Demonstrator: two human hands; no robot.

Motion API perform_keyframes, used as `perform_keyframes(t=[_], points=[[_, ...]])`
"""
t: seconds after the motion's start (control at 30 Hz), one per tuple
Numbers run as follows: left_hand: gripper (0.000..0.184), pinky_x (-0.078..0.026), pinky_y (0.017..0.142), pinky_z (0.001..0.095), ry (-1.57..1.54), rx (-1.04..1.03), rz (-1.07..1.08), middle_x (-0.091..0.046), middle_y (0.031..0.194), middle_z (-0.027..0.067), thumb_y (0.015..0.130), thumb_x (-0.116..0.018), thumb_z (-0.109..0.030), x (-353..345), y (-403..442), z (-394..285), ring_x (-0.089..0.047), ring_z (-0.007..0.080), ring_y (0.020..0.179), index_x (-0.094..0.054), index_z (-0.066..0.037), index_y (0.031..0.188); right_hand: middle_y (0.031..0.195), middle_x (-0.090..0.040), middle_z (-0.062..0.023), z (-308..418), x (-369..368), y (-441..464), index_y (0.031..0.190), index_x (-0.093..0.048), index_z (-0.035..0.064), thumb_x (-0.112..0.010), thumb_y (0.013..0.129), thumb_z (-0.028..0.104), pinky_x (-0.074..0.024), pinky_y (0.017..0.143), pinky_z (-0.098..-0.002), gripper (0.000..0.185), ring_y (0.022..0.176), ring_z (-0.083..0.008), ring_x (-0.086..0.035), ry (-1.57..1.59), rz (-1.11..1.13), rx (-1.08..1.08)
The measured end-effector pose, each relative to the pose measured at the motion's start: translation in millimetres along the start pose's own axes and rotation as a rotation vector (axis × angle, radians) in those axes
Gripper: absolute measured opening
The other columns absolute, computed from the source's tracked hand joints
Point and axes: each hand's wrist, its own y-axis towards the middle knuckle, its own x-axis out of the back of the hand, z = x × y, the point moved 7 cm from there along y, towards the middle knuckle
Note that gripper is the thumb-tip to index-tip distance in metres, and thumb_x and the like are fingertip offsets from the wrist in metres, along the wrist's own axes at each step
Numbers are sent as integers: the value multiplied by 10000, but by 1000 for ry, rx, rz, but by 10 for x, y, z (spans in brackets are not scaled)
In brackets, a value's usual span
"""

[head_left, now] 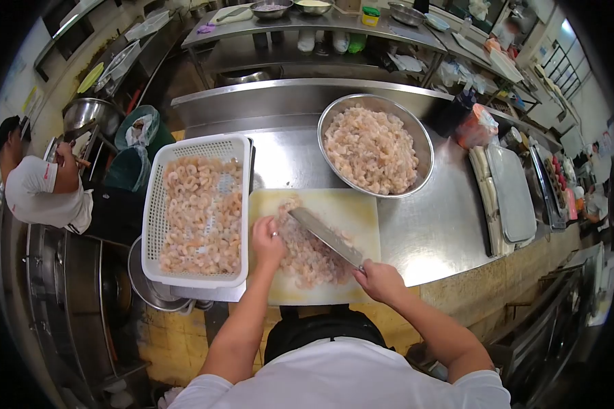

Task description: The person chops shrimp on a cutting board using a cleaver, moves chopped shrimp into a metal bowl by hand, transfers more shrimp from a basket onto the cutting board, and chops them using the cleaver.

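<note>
A white cutting board (365, 290) lies on the steel table before me, spread with chopped shrimp (314, 262). My right hand (381, 281) grips the handle of a cleaver (327, 236), its broad blade slanting up and left over the chopped shrimp. At the left edge of the pile is my left hand (269, 242), fingers curled in, with a ring on one finger; whatever they hold is hidden. Left of the board stands a white perforated basket (150, 235) of whole peeled shrimp (201, 211). Behind the board, a steel bowl (426, 153) is heaped with shrimp pieces (372, 150).
A grey-lidded container (512, 194) stands at the table's right, near a dark bottle (462, 105) and an orange-and-white bag (477, 127). Below the basket shows a metal pot (147, 290). Another person (48, 184) works at the left, beside green bins (133, 163).
</note>
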Motion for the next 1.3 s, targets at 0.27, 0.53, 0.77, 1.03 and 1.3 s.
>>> perform_keyframes(t=[0.27,0.53,0.77,1.03,1.3], points=[[269,-506,1054,433,113,-72,3,-696,1240,203,1009,-610,-42,119,42,-331,-651,362,1184,-695,-3,1261,726,-658,-271,137,461,-28,883,-626,-26,-674,1042,414,-512,635,-521,470,698,-477,-665,346,-74,-71],[286,-495,1060,455,-35,45,63,-682,1243,200,995,-583,-52,-40,-26,-139,-634,391,1187,-670,11,1259,820,-657,-334,662,112,42,953,-630,-57,-485,1130,312,-500,718,-564,434,813,-552,-650,613,-220,-52],[296,-521,1019,419,-68,3,88,-687,1214,192,1004,-530,-23,32,-87,-83,-661,365,1139,-678,20,1256,871,-668,-359,592,-424,500,946,-637,-59,-490,1126,356,-496,761,-603,476,858,-568,-649,503,-239,-72],[310,-513,1031,431,-93,20,114,-682,1206,199,995,-507,3,62,-133,-96,-651,381,1142,-677,18,1254,841,-671,-361,864,-286,380,951,-651,-59,-494,1123,389,-490,743,-628,505,825,-578,-653,424,-301,-45],[270,-519,1015,414,-102,-17,92,-702,1187,181,1017,-534,-35,64,-112,-48,-671,348,1133,-690,3,1234,752,-645,-302,840,14,239,955,-651,-59,-515,1130,327,-511,672,-527,446,714,-503,-648,382,-319,-71]])
